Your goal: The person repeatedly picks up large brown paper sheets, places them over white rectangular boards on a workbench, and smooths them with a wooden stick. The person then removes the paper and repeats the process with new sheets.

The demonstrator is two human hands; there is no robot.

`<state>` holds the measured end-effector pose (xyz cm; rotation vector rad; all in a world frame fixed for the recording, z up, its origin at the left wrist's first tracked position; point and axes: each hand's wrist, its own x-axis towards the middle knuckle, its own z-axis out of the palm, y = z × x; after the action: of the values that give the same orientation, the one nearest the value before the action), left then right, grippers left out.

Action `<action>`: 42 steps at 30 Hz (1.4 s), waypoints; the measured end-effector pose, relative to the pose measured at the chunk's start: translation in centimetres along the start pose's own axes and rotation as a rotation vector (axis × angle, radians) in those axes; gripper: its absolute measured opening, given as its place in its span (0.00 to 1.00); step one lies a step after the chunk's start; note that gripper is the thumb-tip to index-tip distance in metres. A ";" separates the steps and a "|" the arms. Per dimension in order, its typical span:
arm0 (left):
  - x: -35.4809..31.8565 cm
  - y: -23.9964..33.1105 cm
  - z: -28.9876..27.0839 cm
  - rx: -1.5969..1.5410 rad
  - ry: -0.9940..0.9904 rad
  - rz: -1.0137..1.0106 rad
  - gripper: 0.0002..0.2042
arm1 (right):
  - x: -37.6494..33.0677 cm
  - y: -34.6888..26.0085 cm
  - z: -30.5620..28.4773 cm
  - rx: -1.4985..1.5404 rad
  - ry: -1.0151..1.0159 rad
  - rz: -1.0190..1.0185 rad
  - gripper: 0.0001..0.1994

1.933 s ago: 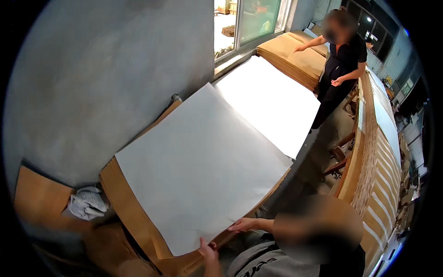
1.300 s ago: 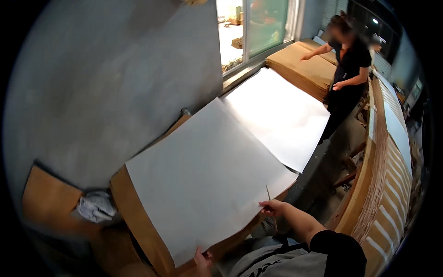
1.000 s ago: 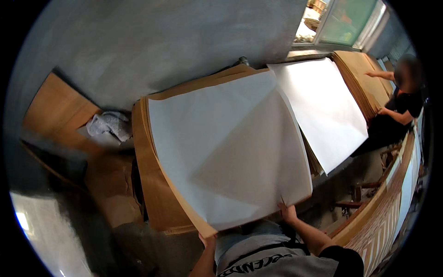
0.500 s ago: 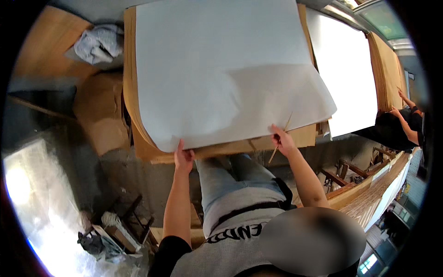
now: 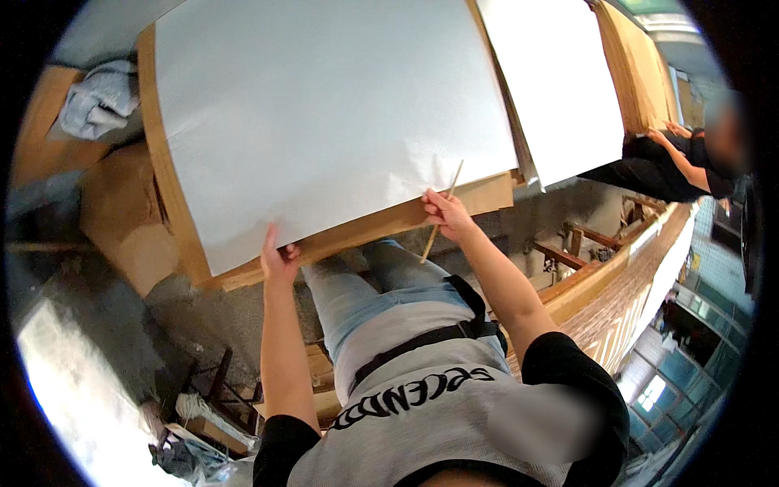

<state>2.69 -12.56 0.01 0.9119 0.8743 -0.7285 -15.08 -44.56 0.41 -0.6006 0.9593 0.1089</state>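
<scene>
A large white sheet (image 5: 324, 114) lies over a stack of brown sheets (image 5: 365, 231), its near edge towards me. My left hand (image 5: 281, 253) pinches that edge near the left corner, index finger stretched along the top. Farther right, my right hand (image 5: 446, 213) is closed around a thin wooden stick (image 5: 430, 243), which slants out above and below the fist. Its thumb and index fingertips are at the sheet's edge; whether they grip the paper as well I cannot tell. The sheet shows slight creases beside this hand.
Right of the stack lies another bright white sheet (image 5: 560, 97), then a brown pile (image 5: 637, 69) where a co-worker's hands (image 5: 669, 134) rest. Crumpled grey cloth (image 5: 99, 101) and brown cardboard (image 5: 126, 215) are at left. A long stack of strips (image 5: 617, 304) stands behind my right arm.
The sheet's raised, curved right near corner has come down, and the sheet now lies nearly flat. Both hands still stay at its near edge. The whole view has turned and shifted.
</scene>
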 end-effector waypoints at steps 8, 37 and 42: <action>0.8 0.3 -0.9 0.132 -0.011 0.046 0.11 | 0.5 0.7 -0.5 -0.123 0.090 -0.067 0.08; 2.1 0.3 -2.7 0.192 0.017 0.038 0.11 | 2.1 -8.6 -10.1 0.033 1.111 -0.510 0.07; 1.5 0.1 -1.6 0.244 0.029 0.027 0.11 | 1.2 -8.4 -10.6 0.130 0.915 -0.540 0.11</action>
<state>2.98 -11.31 -1.77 1.1511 0.8082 -0.8114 -19.31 -57.32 -1.42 -0.7827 1.6239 -0.7661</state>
